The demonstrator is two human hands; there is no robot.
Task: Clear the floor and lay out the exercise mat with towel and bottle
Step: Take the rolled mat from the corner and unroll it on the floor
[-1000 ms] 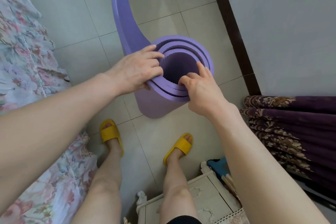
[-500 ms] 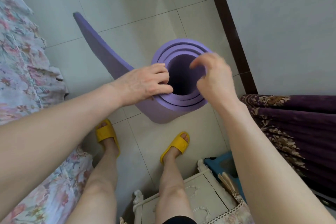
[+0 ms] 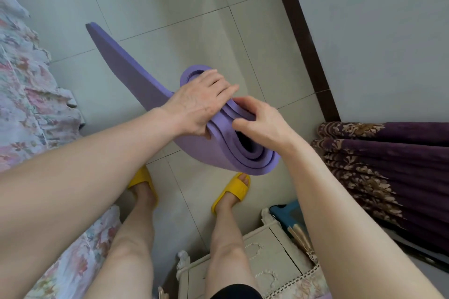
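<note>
Your left hand lies across the top of the mat. Its fingers reach over the rolled layers and its thumb tucks beneath the outer layer, so it grips the roll. Your right hand holds the near, open end of the roll, with its fingers curled over the layered edge and its thumb pointing toward the left hand. The two hands are close together, fingertips almost meeting, and both are clamped on the mat.

The mat is purple and partly rolled, tilted with its open end toward you, in front of your yellow slippers. Its loose flap runs away to the left, seen edge-on. Whether the roll touches the tiled floor cannot be determined.

A floral bedspread lies on the left. A purple patterned curtain hangs on the right. A cream cabinet stands beside your right leg.
</note>
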